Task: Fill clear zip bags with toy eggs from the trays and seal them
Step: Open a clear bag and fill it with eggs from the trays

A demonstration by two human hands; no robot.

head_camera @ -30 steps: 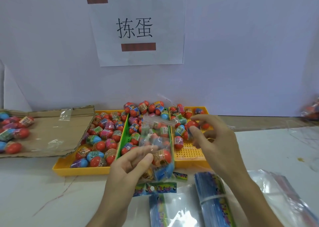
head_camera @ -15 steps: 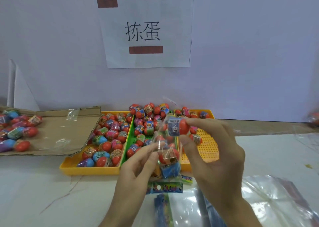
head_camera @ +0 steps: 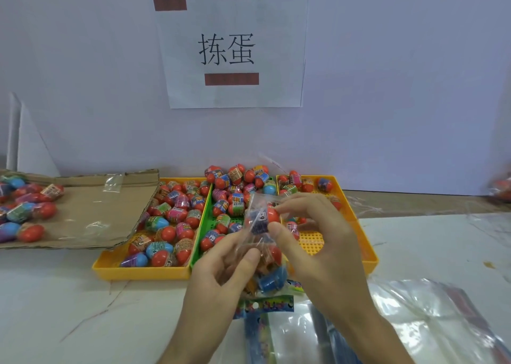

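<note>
The right hand (head_camera: 318,247) has lowered its pinched egg (head_camera: 264,216) into the zip bag (head_camera: 269,275), which the left hand (head_camera: 218,275) pinches. A slack mouth may snag the egg, letting it fall.

The clear zip bag (head_camera: 258,242) is thin, glossy, crinkled plastic film. The toy eggs (head_camera: 166,233) are shiny hard plastic with printed film bands. The yellow trays (head_camera: 138,273) and the green tray (head_camera: 197,250) are smooth moulded plastic with gridded floors. Matt brown cardboard (head_camera: 91,214) lies at the left edge of the tabletop (head_camera: 55,308), which is smooth, pale and veined.
</note>
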